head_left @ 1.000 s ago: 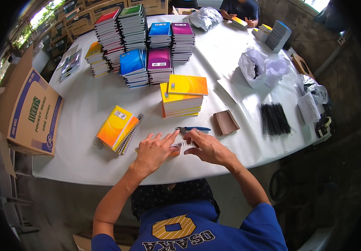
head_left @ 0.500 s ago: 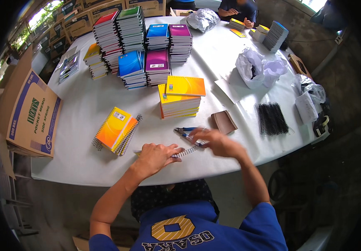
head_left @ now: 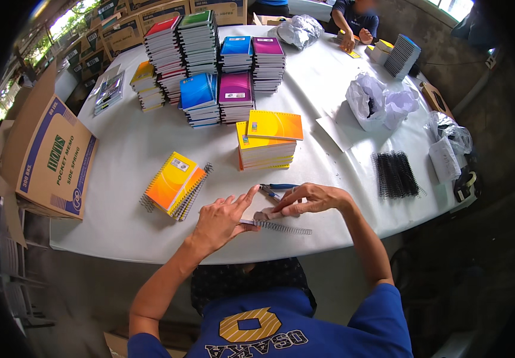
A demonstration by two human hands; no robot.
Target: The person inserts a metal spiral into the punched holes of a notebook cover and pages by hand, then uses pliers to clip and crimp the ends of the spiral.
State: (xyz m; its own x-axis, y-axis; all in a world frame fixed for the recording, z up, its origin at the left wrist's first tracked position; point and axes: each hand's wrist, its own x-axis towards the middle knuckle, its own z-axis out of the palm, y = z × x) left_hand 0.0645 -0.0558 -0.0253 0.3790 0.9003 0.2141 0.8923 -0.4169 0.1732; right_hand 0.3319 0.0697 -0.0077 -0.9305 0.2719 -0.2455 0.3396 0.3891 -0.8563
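Observation:
My left hand (head_left: 217, 222) is closed round a small notebook held edge-on, most of it hidden under the palm. A wire spiral coil (head_left: 287, 228) runs along the notebook's edge and sticks out to the right over the table. My right hand (head_left: 312, 200) pinches a small brown folded piece (head_left: 264, 215), perhaps card or leather, against the coil beside my left fingertips. Just beyond my hands lie blue-handled pliers (head_left: 275, 187), partly covered by my right fingers. To the left, yellow-orange spiral notebooks (head_left: 174, 182) are piled with loose coils poking out.
A stack of yellow notebooks (head_left: 266, 152) stands beyond my hands, with taller coloured notebook stacks (head_left: 197, 48) behind. Black coils (head_left: 396, 174) and a white plastic bag (head_left: 365, 104) lie at right. An open carton (head_left: 54, 155) borders the left side. Across the table sits another person (head_left: 356, 24).
My right hand has taken the brown folded piece from the table and brought it to the coil. The view has shifted slightly. The other person's hand has moved down to the table.

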